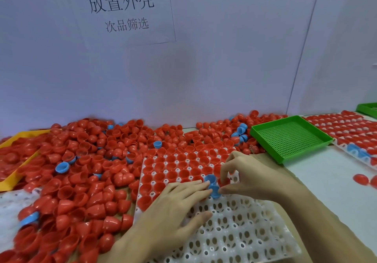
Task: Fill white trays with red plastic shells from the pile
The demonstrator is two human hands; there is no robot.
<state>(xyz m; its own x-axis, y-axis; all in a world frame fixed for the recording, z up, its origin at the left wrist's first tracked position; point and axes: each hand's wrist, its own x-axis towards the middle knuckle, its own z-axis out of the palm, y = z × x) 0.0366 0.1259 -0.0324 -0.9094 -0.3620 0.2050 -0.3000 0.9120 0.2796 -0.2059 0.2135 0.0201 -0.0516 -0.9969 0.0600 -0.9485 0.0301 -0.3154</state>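
Note:
A white tray [240, 230] with round cups lies in front of me; its far rows hold red shells [173, 173], its near rows show bare cups. A big pile of red shells [81, 160] covers the table to the left and behind. My left hand [175, 207] lies flat on the tray, its straight fingers touching a blue shell [214, 190]. A second blue shell [210, 178] sits just behind that one. My right hand [244, 173] hovers over the tray's right side, its fingers curled round a red shell [224, 181] beside the blue ones.
Blue shells [62, 167] are scattered through the pile. An orange tray [12, 181] sits at far left, a green mesh tray [289, 138] at the right, and a filled white tray [350, 132] beyond it. Two loose red shells [361, 179] lie on the right.

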